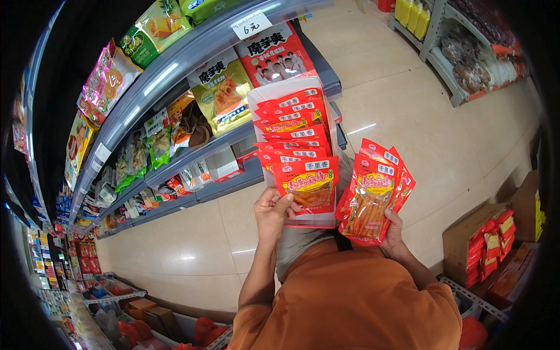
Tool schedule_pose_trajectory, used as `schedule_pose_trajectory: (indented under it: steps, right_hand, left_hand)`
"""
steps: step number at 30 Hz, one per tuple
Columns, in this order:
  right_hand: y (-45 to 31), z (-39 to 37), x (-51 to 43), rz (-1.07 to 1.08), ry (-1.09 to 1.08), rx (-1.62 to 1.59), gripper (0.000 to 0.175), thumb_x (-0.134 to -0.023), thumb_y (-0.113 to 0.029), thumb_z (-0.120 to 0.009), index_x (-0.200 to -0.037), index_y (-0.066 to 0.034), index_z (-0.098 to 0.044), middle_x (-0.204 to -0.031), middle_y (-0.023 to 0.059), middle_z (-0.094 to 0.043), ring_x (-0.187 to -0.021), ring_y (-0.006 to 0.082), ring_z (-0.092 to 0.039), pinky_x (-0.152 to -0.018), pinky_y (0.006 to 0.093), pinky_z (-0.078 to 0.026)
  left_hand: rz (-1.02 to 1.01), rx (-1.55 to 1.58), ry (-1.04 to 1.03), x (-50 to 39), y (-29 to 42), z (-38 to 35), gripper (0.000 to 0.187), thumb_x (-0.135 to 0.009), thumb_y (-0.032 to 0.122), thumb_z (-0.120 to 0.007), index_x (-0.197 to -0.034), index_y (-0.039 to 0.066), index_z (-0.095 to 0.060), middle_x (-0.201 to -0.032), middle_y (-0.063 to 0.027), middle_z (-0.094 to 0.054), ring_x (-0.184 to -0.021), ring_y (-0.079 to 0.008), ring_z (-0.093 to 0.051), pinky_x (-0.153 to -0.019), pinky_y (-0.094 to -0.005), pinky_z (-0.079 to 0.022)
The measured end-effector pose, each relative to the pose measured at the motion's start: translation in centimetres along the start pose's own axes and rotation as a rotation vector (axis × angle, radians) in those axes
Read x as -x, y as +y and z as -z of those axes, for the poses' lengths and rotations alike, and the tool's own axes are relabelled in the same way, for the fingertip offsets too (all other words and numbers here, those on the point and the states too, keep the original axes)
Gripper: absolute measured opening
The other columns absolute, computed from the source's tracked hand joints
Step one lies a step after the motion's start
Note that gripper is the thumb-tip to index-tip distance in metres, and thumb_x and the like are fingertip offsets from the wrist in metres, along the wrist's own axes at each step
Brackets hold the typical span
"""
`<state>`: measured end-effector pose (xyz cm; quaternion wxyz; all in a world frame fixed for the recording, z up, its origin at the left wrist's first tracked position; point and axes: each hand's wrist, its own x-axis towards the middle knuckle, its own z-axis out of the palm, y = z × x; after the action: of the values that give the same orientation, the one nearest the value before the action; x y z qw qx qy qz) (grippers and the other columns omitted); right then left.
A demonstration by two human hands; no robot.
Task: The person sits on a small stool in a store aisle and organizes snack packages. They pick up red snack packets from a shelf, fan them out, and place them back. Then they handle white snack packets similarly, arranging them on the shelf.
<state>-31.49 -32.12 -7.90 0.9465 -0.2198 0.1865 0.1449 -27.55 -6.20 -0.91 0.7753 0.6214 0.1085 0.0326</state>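
My left hand point(274, 209) pinches the lower left edge of a red snack packet point(311, 186) at the near end of an open display box. The box point(258, 95) has pale inner walls and holds several more red packets point(288, 127) standing in overlapping rows. My right hand point(393, 227) grips a fanned bunch of similar red packets point(372, 192), held upright just right of the box. Through the clear window of the front one, orange-brown snack sticks show. What supports the box from below is hidden.
Grey store shelves point(175, 83) with bagged snacks curve along the left. A gold snack bag point(225, 94) and a red one point(275, 57) stand behind the box. At right are a cardboard box of red packets point(455, 245) and another shelf unit point(442, 65). Tiled floor point(188, 245) lies between.
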Motion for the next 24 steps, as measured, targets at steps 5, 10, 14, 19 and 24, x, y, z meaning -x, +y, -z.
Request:
schedule_pose_trajectory:
  steps: [5, 10, 14, 19, 24]
  right_hand:
    - [0.1, 0.2, 0.0, -0.04, -0.01, -0.037, 0.059, -0.072, -0.02, -0.06, -0.123, -0.0007, -0.039, -0.115, 0.0144, -0.052, -0.104, 0.0283, -0.052, -0.092, 0.0421, -0.041]
    - [0.1, -0.2, 0.1, -0.043, -0.007, -0.049, 0.06, -0.071, -0.021, -0.062, -0.123, -0.0008, -0.039, -0.116, 0.0144, -0.052, -0.105, 0.0286, -0.052, -0.092, 0.0424, -0.041]
    - [0.3, 0.4, -0.2, -0.037, -0.011, -0.053, 0.059, -0.072, -0.02, -0.062, -0.123, -0.001, -0.039, -0.116, 0.0145, -0.052, -0.105, 0.0286, -0.051, -0.092, 0.0427, -0.041]
    - [0.1, -0.2, -0.1, -0.039, -0.03, -0.069, 0.059, -0.072, -0.019, -0.061, -0.123, -0.0011, -0.039, -0.117, 0.0146, -0.051, -0.105, 0.0287, -0.051, -0.092, 0.043, -0.041]
    - [0.1, -0.3, 0.0, -0.037, -0.039, -0.051, 0.059, -0.071, -0.018, -0.061, -0.123, -0.001, -0.039, -0.117, 0.0147, -0.051, -0.106, 0.0292, -0.051, -0.092, 0.0431, -0.041]
  left_hand:
    - [-0.019, 0.036, 0.054, -0.9, -1.5, -0.7, 0.005, -0.081, -0.002, -0.056, -0.084, 0.0, -0.052, -0.072, -0.0112, -0.06, -0.059, -0.0156, -0.06, -0.047, -0.0236, -0.047]
    - [-0.076, -0.013, 0.104, -0.8, -2.6, -1.0, 0.022, -0.08, -0.003, -0.056, -0.099, -0.001, -0.045, -0.084, -0.0121, -0.059, -0.062, -0.0142, -0.059, -0.049, -0.0237, -0.049]
    - [-0.129, -0.088, 0.099, -0.4, -2.9, -1.3, 0.039, -0.078, -0.006, -0.057, -0.111, -0.001, -0.037, -0.096, -0.0121, -0.055, -0.064, -0.0123, -0.056, -0.05, -0.0231, -0.048]
    - [-0.135, -0.137, 0.081, -0.2, -2.9, -1.3, 0.05, -0.076, -0.007, -0.059, -0.118, -0.002, -0.032, -0.103, -0.0113, -0.051, -0.066, -0.0099, -0.055, -0.05, -0.0208, -0.047]
    - [-0.133, -0.101, 0.073, -0.2, -2.5, -1.8, 0.055, -0.075, -0.008, -0.06, -0.121, -0.004, -0.03, -0.101, -0.0104, -0.052, -0.065, -0.0074, -0.054, -0.052, -0.0179, -0.045]
